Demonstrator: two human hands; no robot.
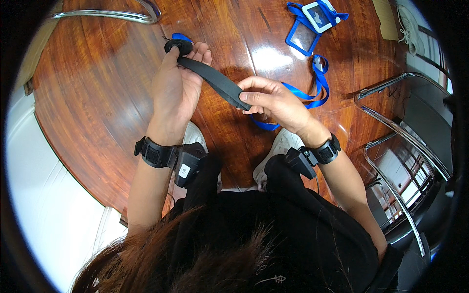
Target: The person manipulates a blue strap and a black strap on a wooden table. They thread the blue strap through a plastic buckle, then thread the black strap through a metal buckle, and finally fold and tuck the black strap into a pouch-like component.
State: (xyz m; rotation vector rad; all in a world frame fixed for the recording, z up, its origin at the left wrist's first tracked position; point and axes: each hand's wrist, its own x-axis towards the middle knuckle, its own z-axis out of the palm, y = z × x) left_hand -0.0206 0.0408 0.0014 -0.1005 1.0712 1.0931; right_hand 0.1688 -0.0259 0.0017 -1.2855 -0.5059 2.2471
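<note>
Far left: curved edge of the wooden table [97, 97], glossy reddish-brown, with pale floor [53, 195] beyond it. A chrome chair frame [112, 15] shows at the top left edge.

Left hand [175, 88]: raised over the table, palm turned toward the camera, fingers loosely curled. It grips the upper end of a black strap [215, 82], thumb and fingertips closing on the round black disc [178, 46] at the strap's end. A black band with a small box sits on the left wrist [166, 156].

The strap runs diagonally, down and to the right, stretched between the two hands above the tabletop (not resting on it, as far as can be told).

Right hand [276, 100]: fingers pinched around the lower end of the strap, thumb on top. A like black band with a small box is on the right wrist [317, 154].

Behind the right hand: a blue lanyard [317, 83] lies looped on the table, leading up to a clear blue-edged card holder [304, 36] and a small white device [317, 14] near the top edge.

Below the table edge: two white shoes [276, 151], black clothing.

Far right: more chrome chair frames [391, 122].
</note>
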